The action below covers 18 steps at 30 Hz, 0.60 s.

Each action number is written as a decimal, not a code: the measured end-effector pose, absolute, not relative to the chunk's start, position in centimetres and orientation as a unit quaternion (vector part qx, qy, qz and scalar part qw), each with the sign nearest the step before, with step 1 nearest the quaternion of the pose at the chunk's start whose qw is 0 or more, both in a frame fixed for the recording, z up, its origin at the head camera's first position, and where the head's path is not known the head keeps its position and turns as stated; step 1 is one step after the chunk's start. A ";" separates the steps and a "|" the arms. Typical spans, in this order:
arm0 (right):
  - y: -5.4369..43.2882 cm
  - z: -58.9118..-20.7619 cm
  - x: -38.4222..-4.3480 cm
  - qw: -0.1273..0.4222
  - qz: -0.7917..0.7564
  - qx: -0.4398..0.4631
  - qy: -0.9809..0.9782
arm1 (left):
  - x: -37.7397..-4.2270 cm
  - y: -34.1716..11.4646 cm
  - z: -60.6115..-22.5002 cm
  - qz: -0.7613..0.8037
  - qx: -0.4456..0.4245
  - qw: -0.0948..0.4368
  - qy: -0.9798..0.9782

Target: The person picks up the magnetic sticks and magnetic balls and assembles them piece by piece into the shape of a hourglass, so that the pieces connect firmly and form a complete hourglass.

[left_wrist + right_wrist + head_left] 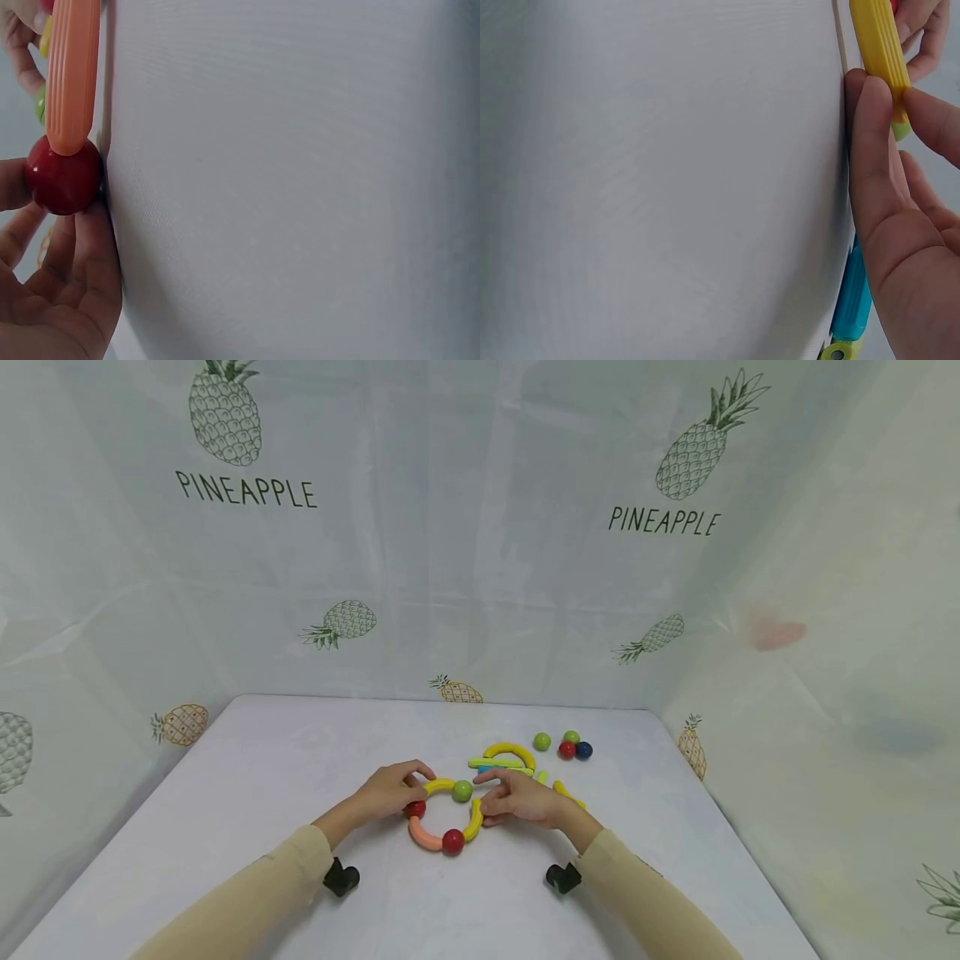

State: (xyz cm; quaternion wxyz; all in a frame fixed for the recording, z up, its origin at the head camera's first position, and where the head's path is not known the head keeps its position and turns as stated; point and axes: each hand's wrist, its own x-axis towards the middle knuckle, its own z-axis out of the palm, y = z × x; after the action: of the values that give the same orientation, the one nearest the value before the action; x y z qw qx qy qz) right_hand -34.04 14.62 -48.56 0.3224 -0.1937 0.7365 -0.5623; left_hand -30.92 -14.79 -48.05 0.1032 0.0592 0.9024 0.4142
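Note:
Curved toy rods and balls lie on the table joined in a ring with one gap at its right. My left hand point(392, 787) pinches a red ball point(64, 176) on the ring's left side between thumb and fingers. An orange curved rod point(424, 836) runs from that ball to a second red ball point(453, 842) at the front. My right hand point(522, 799) pinches a yellow curved rod point(881, 45) near its free end; its other end meets the front red ball. At the back, another yellow curved rod point(439, 785) reaches a green ball point(462, 791), apart from the held rod's end.
Behind my right hand lie a yellow arched rod point(510, 748), light green rods point(495, 763) and a blue rod point(851, 296). Farther back right are green balls point(542, 742), a red ball point(567, 750) and a dark blue ball point(583, 750). A pineapple-printed curtain point(465, 543) surrounds the table.

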 end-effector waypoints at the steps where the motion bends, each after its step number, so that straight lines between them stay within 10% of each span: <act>1: 14.6 -48.5 -34.1 0.321 -0.562 -0.193 0.737 | -31.0 -14.8 -48.1 0.415 0.059 0.104 0.902; 18: 13.9 -47.7 -34.0 0.325 -0.536 -0.170 0.761 | -31.0 -14.9 -48.4 0.404 0.073 0.102 0.906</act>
State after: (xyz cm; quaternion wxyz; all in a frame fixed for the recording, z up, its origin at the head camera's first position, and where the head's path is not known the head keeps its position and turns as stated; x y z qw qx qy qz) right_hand -34.01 13.92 -47.67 0.3250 -0.1700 0.7606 -0.5358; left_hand -31.04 -14.90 -48.44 0.1018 0.0729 0.9060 0.4043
